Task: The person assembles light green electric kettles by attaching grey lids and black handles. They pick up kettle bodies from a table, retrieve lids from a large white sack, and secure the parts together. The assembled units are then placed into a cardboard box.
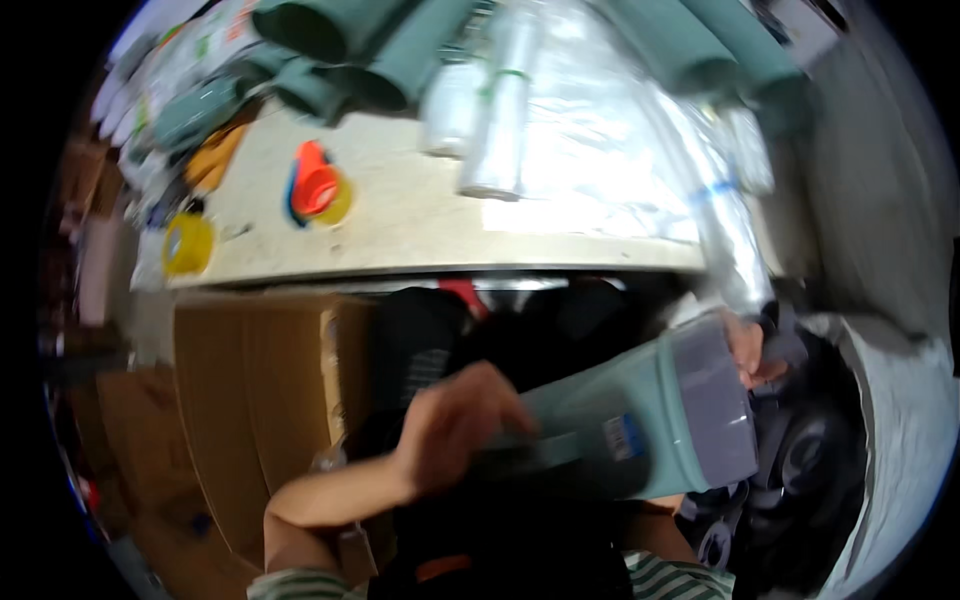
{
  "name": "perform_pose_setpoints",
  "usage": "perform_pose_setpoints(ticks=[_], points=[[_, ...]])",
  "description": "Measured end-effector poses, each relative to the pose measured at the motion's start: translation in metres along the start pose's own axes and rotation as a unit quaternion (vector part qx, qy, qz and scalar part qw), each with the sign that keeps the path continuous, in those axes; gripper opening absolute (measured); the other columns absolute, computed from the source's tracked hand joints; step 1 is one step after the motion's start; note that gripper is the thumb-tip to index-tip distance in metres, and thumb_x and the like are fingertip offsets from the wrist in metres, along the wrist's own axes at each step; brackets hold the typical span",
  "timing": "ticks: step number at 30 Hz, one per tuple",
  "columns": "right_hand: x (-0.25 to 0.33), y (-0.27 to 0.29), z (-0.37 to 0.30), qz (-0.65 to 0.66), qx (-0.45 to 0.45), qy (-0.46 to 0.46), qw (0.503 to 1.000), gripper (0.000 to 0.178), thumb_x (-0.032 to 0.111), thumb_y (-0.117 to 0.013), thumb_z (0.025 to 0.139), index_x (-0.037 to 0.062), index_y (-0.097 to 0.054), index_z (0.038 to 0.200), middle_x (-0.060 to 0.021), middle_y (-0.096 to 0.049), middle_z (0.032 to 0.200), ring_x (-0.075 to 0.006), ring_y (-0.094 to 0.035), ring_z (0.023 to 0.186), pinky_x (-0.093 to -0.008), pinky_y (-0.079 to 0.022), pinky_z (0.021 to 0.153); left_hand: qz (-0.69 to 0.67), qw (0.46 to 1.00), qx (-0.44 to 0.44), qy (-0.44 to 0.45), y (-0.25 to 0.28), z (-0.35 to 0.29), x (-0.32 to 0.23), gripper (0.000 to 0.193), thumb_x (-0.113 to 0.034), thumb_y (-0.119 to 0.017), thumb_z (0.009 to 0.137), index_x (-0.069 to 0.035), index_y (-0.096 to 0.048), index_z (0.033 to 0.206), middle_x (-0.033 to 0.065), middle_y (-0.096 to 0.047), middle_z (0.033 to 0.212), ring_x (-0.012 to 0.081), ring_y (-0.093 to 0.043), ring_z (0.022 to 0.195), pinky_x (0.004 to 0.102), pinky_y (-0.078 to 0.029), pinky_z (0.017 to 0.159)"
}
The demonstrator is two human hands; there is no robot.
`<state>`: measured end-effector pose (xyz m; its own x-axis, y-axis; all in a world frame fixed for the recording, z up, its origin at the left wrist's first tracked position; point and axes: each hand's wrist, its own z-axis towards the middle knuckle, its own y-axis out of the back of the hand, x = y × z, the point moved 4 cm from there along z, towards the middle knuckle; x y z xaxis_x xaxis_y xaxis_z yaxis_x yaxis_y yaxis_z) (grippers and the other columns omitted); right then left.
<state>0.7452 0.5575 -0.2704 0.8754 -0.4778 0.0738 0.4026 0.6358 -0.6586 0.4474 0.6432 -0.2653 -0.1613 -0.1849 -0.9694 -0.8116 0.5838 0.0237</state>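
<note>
Fingers of the right hand [748,350] bend around the edge of the grey end of a green tub [600,400], which lies tilted over the lap. The left hand [455,425] is blurry beside the tub's other end, and I cannot tell if its fingers pinch anything. On the left is an open brown box [255,400]. On the right, a pale sack [905,400] holds black and grey parts [800,450]. Green tubes [420,60], clear plastic [600,150] and yellow tape [188,243] sit on the pale desk [390,215].

Smooth, seemingly plastic green container [590,400]; glossy film roll [505,130]; matt cardboard box [250,400].
</note>
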Motion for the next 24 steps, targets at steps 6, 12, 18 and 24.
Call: perform_pose_setpoints(ticks=[6,12,18,24], points=[[0.048,0.016,-0.005,-0.09,-0.089,0.026,0.992,0.036,0.045,-0.062,0.1,0.0149,-0.061,0.08,0.0017,-0.068,0.073,-0.0142,-0.059,0.097,-0.0455,-0.017,0.125,0.23,0.908,0.07,-0.342,-0.1,0.145,-0.11,0.013,-0.008,-0.076,0.08,-0.003,-0.065,0.084,0.0116,-0.064,0.077,0.0286,-0.063,0.074,0.0354,-0.049,0.067],[0.039,0.02,0.001,-0.053,-0.121,0.01,0.991,0.035,0.041,-0.066,0.099,0.0147,-0.058,0.077,0.0017,-0.064,0.068,-0.0108,-0.06,0.088,-0.046,-0.023,0.121,0.369,0.914,-0.006,-0.169,-0.122,0.297,0.027,0.017,-0.018,-0.065,0.093,-0.002,-0.071,0.092,0.0141,-0.069,0.091,0.0328,-0.064,0.091,0.0415,-0.05,0.081],[0.03,0.064,-0.002,0.077,-0.358,-0.061,0.929,0.033,0.038,-0.059,0.101,0.0065,-0.05,0.1,-0.0056,-0.048,0.084,-0.0182,-0.05,0.083,-0.0323,-0.05,0.061,0.267,0.959,-0.008,-0.092,-0.112,0.304,0.01,0.026,-0.021,-0.056,0.099,-0.001,-0.071,0.093,0.0153,-0.071,0.094,0.0322,-0.066,0.088,0.0424,-0.051,0.08],[-0.019,0.106,-0.013,-0.572,-0.429,-0.242,0.655,0.02,0.005,-0.065,0.095,0.0005,-0.064,0.115,-0.0131,-0.07,0.105,-0.0217,-0.069,0.097,-0.0352,-0.057,0.085,-0.149,0.972,0.177,-0.039,-0.132,0.224,-0.025,0.03,-0.025,-0.054,0.101,-0.001,-0.06,0.085,0.0117,-0.068,0.087,0.0204,-0.066,0.086,0.0352,-0.054,0.08]])
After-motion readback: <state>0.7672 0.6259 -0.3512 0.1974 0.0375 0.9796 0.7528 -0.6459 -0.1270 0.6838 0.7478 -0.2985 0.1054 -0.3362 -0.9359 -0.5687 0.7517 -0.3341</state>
